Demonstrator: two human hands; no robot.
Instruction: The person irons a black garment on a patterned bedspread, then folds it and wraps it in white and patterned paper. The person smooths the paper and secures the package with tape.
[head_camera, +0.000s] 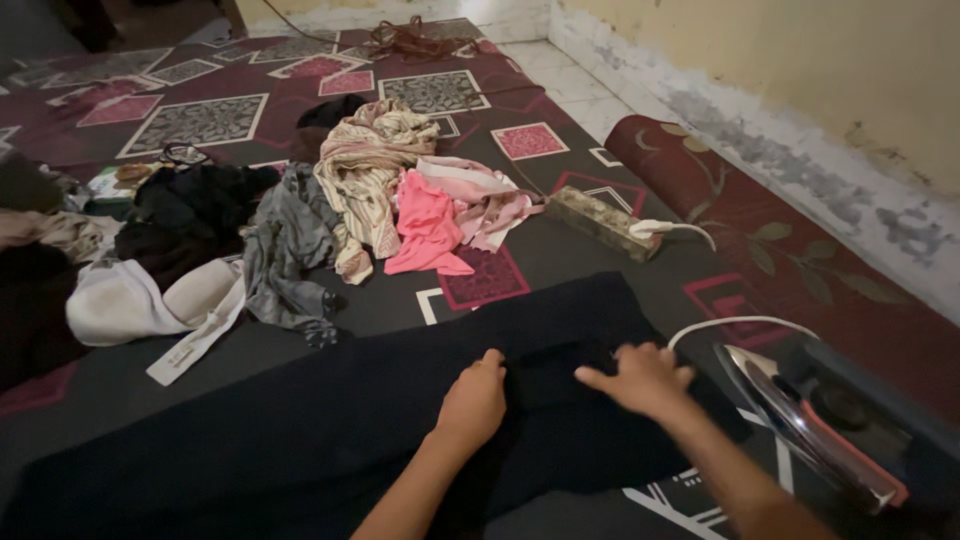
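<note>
While both hands (560, 390) press, black cloth (300, 430), iron (810, 425)

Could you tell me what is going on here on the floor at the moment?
A person is kneeling or sitting at a dark garment spread flat on a patterned carpet. Both hands press on the cloth: the left hand and the right hand lie flat, side by side. An iron rests tilted at the right, its cord looping away. A heap of unfolded clothes lies beyond.
</note>
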